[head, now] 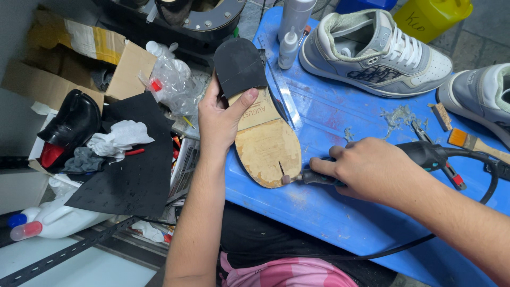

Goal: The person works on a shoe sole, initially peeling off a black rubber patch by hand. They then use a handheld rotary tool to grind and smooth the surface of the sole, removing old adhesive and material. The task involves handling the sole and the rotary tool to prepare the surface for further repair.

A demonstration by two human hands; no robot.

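The left hand (218, 119) pinches the tan leather shoe sole with a black rubber heel (260, 114), long axis pointing away over the blue bench (345, 122), while the right hand (372, 170), fingers closed, presses the black corded rotary tool (425, 155) against its near toe end.

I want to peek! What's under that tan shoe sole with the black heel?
Under the tan shoe sole shows the blue plastic table; the left hand holds its edge. Whatever lies directly beneath is covered.
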